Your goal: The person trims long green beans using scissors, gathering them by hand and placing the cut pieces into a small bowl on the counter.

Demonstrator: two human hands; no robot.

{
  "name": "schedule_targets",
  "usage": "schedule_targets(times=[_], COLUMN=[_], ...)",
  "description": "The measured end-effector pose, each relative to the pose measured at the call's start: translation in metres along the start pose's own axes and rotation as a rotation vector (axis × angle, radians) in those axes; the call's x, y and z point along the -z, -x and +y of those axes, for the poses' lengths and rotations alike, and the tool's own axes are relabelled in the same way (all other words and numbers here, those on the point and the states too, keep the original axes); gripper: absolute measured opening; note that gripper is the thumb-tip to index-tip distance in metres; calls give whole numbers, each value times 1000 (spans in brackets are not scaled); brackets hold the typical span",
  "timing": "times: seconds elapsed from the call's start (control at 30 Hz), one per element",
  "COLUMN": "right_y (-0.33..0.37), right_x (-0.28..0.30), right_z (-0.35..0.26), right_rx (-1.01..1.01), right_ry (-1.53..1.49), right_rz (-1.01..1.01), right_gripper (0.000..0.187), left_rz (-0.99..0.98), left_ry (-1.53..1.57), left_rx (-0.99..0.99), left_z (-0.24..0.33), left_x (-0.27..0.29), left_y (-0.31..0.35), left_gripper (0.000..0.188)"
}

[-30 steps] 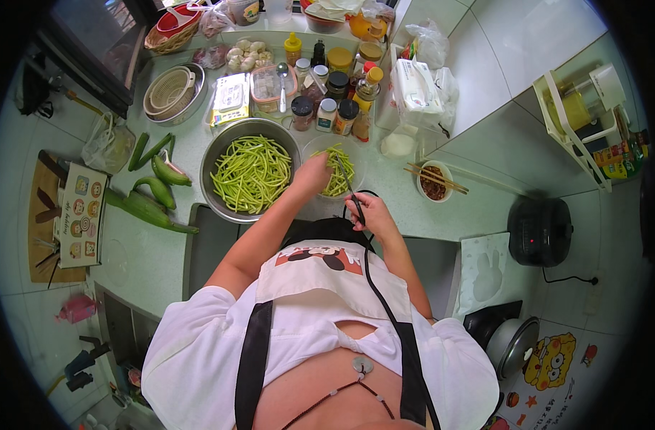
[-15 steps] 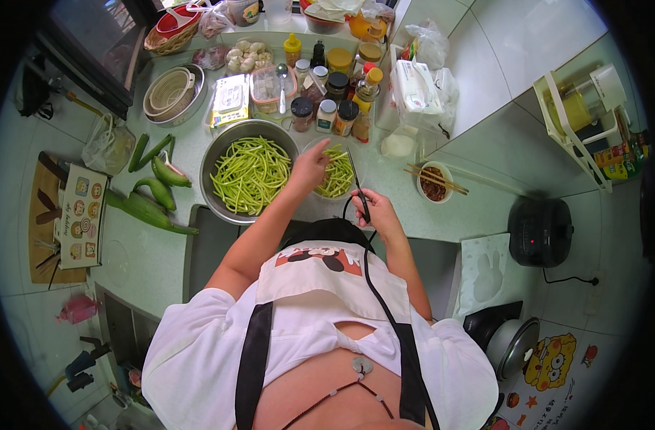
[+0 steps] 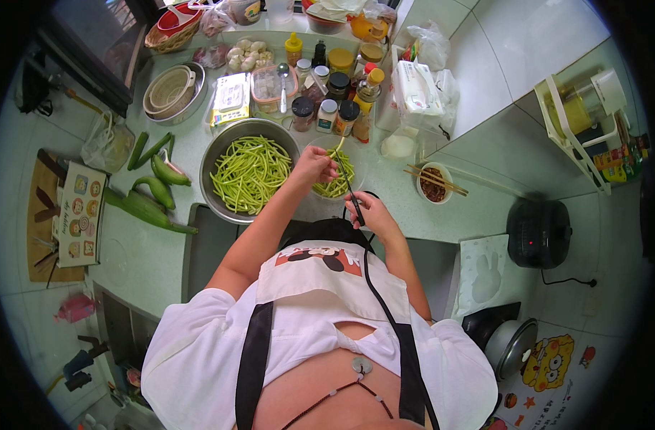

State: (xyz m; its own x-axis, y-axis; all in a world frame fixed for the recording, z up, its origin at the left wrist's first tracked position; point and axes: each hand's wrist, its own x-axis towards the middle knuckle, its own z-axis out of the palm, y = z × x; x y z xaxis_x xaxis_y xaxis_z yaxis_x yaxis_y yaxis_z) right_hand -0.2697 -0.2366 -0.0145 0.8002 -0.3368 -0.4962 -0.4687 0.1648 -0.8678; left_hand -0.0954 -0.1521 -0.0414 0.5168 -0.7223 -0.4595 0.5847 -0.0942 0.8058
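Taking the clear bowl (image 3: 360, 172) as my clock's centre, I have the left hand (image 3: 315, 166) over its nine o'clock edge, fingertips pinching a pale stem (image 3: 341, 144) that points toward one o'clock. The right hand (image 3: 372, 215), between four and five, curls its fingers round the dark handle of a cutter (image 3: 356, 206); its tip reaches up beside the stem, and I can't tell whether they touch. Cut green stems (image 3: 344, 172) lie in the clear bowl. At nine o'clock sits a steel bowl (image 3: 216, 147) of greens (image 3: 248, 175), at twelve, jars (image 3: 326, 115).
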Motion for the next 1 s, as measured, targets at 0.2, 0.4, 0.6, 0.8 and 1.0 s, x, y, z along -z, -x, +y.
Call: schedule_targets(times=[0.2, 0.4, 0.6, 0.8, 1.0], right_y=[1, -2, -6, -20, -21], right_x=[-1, -4, -5, -6, -14], right_z=[-4, 2, 0, 5, -4], right_rx=[-9, -38, -89, -35, -23], right_ry=[-22, -14, -11, -66, -45], right_rz=[-53, -53, 2, 47, 60], right_gripper=[23, 21, 19, 24, 24], left_rz=[-58, 96, 164, 146, 500], left_ry=[-276, -542, -922, -796, -938], left_rx=[-176, -276, -593, -636, -671], left_z=[-22, -23, -35, -24, -9], left_x=[5, -4, 4, 11, 89], left_y=[-10, -1, -5, 19, 46], left_gripper=[16, 9, 22, 29, 26])
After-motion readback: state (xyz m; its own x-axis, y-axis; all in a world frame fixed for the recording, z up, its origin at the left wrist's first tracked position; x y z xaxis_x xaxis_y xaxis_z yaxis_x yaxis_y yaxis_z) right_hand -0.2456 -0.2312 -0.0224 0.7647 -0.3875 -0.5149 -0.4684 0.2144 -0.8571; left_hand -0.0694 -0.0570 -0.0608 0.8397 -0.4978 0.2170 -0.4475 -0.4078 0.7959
